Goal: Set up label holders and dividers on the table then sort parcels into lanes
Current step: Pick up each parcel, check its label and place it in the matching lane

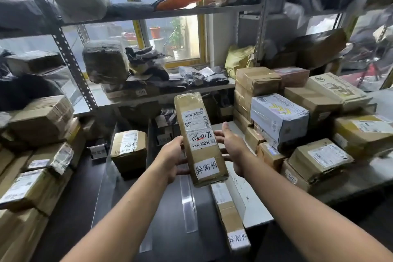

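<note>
Head view: our left hand (170, 155) gripped one edge of the parcel (200, 140); our right hand (230, 147), fingers straight, pressed the opposite edge.

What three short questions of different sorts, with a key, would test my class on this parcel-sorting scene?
1. How many hands touch the long parcel? A none; B one; C both.
2. True or false: the slim parcel lying on the table bears no label.
3. Fill in: the number handwritten on the long parcel reads 1006-____.
Key: 1 C, the left hand and the right hand; 2 false; 3 0175.
</note>
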`<state>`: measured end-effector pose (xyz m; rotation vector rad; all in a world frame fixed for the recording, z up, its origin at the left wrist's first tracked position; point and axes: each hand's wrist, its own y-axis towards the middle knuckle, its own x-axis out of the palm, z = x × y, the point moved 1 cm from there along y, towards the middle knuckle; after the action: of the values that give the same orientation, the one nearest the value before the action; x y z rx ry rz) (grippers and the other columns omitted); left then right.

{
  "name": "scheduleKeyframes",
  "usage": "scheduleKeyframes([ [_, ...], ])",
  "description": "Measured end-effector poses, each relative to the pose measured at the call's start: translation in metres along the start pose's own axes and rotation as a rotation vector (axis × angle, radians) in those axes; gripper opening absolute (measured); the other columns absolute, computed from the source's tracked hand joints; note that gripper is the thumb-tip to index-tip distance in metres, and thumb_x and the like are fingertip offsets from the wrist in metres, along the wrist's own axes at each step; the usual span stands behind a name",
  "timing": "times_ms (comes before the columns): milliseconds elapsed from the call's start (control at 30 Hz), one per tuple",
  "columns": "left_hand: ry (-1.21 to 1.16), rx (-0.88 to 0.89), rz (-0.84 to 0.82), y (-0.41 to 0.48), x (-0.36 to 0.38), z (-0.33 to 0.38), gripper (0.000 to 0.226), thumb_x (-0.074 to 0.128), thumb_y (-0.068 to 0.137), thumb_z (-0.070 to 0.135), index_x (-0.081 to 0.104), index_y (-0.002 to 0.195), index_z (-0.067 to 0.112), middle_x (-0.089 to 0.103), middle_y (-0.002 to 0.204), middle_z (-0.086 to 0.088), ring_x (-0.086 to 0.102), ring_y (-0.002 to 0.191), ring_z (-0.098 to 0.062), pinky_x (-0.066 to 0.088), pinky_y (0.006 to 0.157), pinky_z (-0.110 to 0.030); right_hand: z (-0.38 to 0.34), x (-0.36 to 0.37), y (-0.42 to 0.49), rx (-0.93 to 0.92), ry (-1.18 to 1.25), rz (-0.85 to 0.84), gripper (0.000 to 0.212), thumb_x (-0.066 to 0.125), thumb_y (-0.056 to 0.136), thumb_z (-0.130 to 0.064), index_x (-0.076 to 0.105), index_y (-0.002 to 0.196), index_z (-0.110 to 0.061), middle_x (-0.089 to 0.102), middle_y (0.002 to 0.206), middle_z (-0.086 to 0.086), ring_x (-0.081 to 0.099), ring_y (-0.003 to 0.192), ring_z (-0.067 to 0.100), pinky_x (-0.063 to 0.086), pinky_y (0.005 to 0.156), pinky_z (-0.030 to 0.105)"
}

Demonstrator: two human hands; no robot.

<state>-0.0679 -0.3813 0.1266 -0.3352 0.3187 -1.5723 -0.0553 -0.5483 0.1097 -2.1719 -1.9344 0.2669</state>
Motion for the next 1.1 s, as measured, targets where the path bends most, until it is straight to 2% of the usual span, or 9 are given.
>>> scheduleKeyframes([
  [167,-0.021,-0.067,-0.027,-0.008,0.009,-0.021,0.033,0.038,0.105,0.037,0.068,0.101,0.021,0.069,0.101,-0.002,0.064,0.094,-0.028,0.058,0.069,-0.043,0.021,-0.007,-0.002,0.085,-0.017,0.038,0.057,0.027,0.104,-0.058,0.064,0.116,-0.015,0.073,0.103,0.004,0.068,0.095,0.026,0.056,0.083,0.043],
  [367,0.0,-0.19,-0.08,-0.011,0.017,-0.053,0.03,0.043,0.104,0.033,0.068,0.109,0.018,0.072,0.098,-0.004,0.069,0.094,-0.029,0.06,0.078,-0.05,0.053,-0.01,-0.009,0.183,-0.071,0.091,0.053,0.028,0.106,-0.05,0.065,0.104,-0.013,0.073,0.1,0.008,0.067,0.083,0.024,0.048,0.063,0.03],
  [467,0.007,-0.277,-0.105,-0.007,0.021,-0.07,0.027,0.045,0.103,0.029,0.066,0.116,0.017,0.072,0.106,-0.006,0.068,0.105,-0.035,0.054,0.087,-0.061,0.072,-0.011,-0.011,0.221,-0.125,0.124,0.059,0.03,0.103,-0.056,0.066,0.108,-0.01,0.072,0.106,0.012,0.067,0.094,0.03,0.055,0.077,0.038],
  [533,0.021,-0.32,-0.124,-0.007,0.023,-0.077,0.026,0.045,0.102,0.026,0.063,0.118,0.016,0.071,0.106,-0.007,0.067,0.101,-0.035,0.055,0.086,-0.059,0.081,-0.012,-0.013,0.239,-0.144,0.128,0.057,0.031,0.103,-0.053,0.066,0.107,-0.009,0.071,0.102,0.012,0.067,0.093,0.03,0.057,0.084,0.042],
  [633,0.043,-0.375,-0.142,-0.007,0.025,-0.087,0.028,0.047,0.101,0.025,0.06,0.123,0.014,0.069,0.103,-0.01,0.066,0.09,-0.031,0.057,0.076,-0.053,0.094,-0.012,-0.016,0.273,-0.135,0.123,0.044,0.033,0.107,-0.043,0.062,0.095,-0.012,0.069,0.089,0.009,0.068,0.079,0.025,0.055,0.065,0.032],
  [700,0.059,-0.4,-0.136,-0.005,0.026,-0.092,0.03,0.049,0.1,0.026,0.058,0.126,0.014,0.07,0.098,-0.009,0.066,0.086,-0.028,0.057,0.074,-0.048,0.101,-0.011,-0.019,0.283,-0.137,0.123,0.041,0.034,0.107,-0.041,0.063,0.096,-0.013,0.07,0.088,0.008,0.068,0.077,0.025,0.052,0.06,0.029],
  [767,0.075,-0.41,-0.124,-0.004,0.028,-0.097,0.031,0.05,0.1,0.027,0.058,0.126,0.014,0.071,0.094,-0.007,0.066,0.084,-0.025,0.057,0.077,-0.046,0.109,-0.01,-0.017,0.273,-0.16,0.131,0.042,0.034,0.107,-0.039,0.065,0.106,-0.01,0.069,0.088,0.007,0.068,0.077,0.023,0.05,0.061,0.028],
  [900,0.1,-0.411,-0.112,-0.005,0.029,-0.104,0.027,0.048,0.101,0.026,0.059,0.123,0.015,0.073,0.091,-0.006,0.067,0.082,-0.023,0.052,0.093,-0.047,0.116,-0.007,-0.017,0.285,-0.192,0.123,0.037,0.035,0.108,-0.034,0.064,0.107,-0.011,0.067,0.083,0.003,0.065,0.07,0.016,0.044,0.053,0.023],
  [1100,0.135,-0.408,-0.097,-0.012,0.028,-0.104,0.023,0.046,0.102,0.024,0.056,0.121,0.015,0.071,0.08,-0.004,0.067,0.068,-0.018,0.055,0.068,-0.035,0.126,-0.001,-0.016,0.303,-0.168,0.116,0.035,0.042,0.101,-0.033,0.069,0.109,-0.012,0.075,0.094,0.008,0.073,0.082,0.027,0.056,0.063,0.033],
])
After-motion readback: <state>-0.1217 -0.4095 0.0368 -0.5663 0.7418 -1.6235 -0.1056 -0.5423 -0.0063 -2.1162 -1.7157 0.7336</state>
